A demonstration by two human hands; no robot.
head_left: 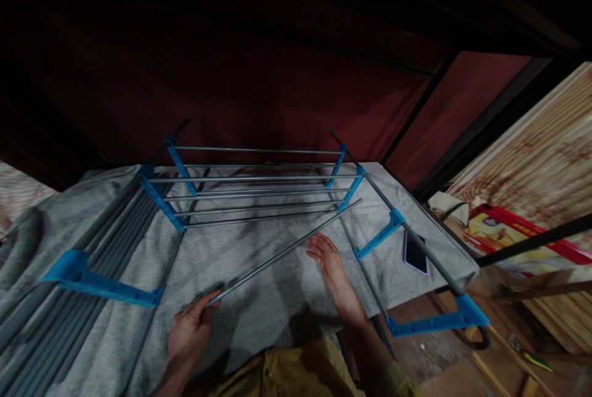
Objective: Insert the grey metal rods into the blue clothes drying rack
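Grey rod [277, 257], aslant between sides of blue-jointed rack [160, 200]; left hand [189, 327], fingers round near end; right hand [329, 261], fingers loosely apart, perhaps best steadying far end.

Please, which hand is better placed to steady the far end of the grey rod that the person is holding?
Probably the right hand: it is open, close to the grey rod and nearer to its far end. The left hand grips the near end.

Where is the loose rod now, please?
In the head view, the loose rod slants across the centre over grey cloth, its near end in the left hand.
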